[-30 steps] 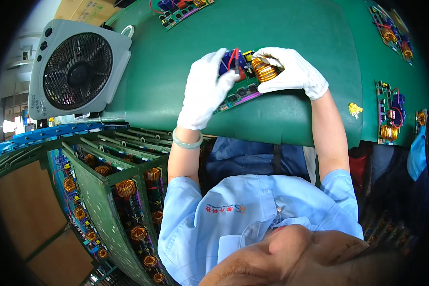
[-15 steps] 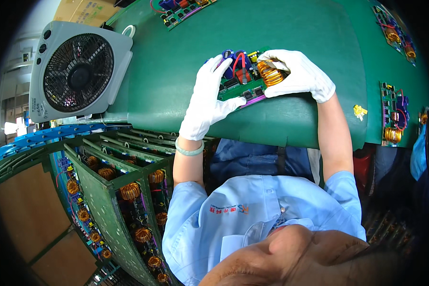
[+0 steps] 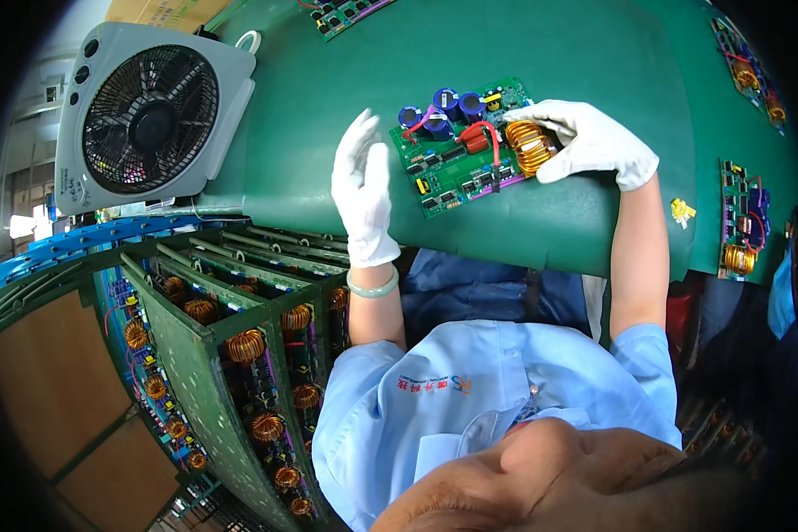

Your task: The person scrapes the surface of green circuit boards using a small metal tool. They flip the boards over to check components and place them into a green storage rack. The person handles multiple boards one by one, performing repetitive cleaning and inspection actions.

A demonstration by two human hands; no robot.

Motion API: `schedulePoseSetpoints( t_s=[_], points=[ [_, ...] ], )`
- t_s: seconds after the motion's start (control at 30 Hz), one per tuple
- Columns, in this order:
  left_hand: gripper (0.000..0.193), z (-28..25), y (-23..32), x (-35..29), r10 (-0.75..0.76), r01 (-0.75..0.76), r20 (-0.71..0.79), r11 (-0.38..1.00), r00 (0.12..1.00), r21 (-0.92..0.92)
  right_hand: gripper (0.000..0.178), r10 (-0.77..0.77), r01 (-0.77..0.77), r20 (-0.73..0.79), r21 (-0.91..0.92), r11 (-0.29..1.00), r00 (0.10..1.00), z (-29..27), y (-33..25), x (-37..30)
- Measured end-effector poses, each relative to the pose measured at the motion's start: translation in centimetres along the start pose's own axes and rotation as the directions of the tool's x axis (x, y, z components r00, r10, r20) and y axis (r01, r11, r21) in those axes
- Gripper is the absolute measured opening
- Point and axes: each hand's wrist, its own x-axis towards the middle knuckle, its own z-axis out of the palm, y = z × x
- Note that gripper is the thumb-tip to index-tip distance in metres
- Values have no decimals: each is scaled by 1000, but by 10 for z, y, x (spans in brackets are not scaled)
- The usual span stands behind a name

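left hand [image 3: 362, 197] moved off flat board [image 3: 459, 171]; right hand [image 3: 601, 146] cups ribbed coil [image 3: 529, 148]

Electronics workshop: green workbench [image 3: 306, 106], circuit board [image 3: 457, 164], green rack [image 3: 184, 363] of similar boards [image 3: 267, 426].

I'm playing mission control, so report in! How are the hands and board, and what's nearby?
Left hand open, off the circuit board. Right hand around copper coil. Board parts-side up. Gray fan to the left, apart.
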Motion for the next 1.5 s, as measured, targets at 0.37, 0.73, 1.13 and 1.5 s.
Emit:
schedulePoseSetpoints(
  t_s=[0.37, 0.73, 1.13, 1.5],
  points=[
    [17, 26, 10, -56, 323, -381, 209, 841, 923, 385, 41, -120, 59, -263, -229, 972, 957, -12, 13, 12],
    [87, 121, 19, -55, 400, -509, 317, 708, 860, 489, 38, -175, 110, -432, -173, 979, 885, -21, 27, 21],
    [41, 128, 2, -50, 450, -559, 338, 587, 827, 586, 38, -144, 32, -531, -214, 976, 835, -22, 25, 23],
    [31, 15, 11, -14, 358, -485, 327, 629, 875, 608, 38, -162, 64, -592, -183, 981, 790, -22, 21, 13]
  ],
)
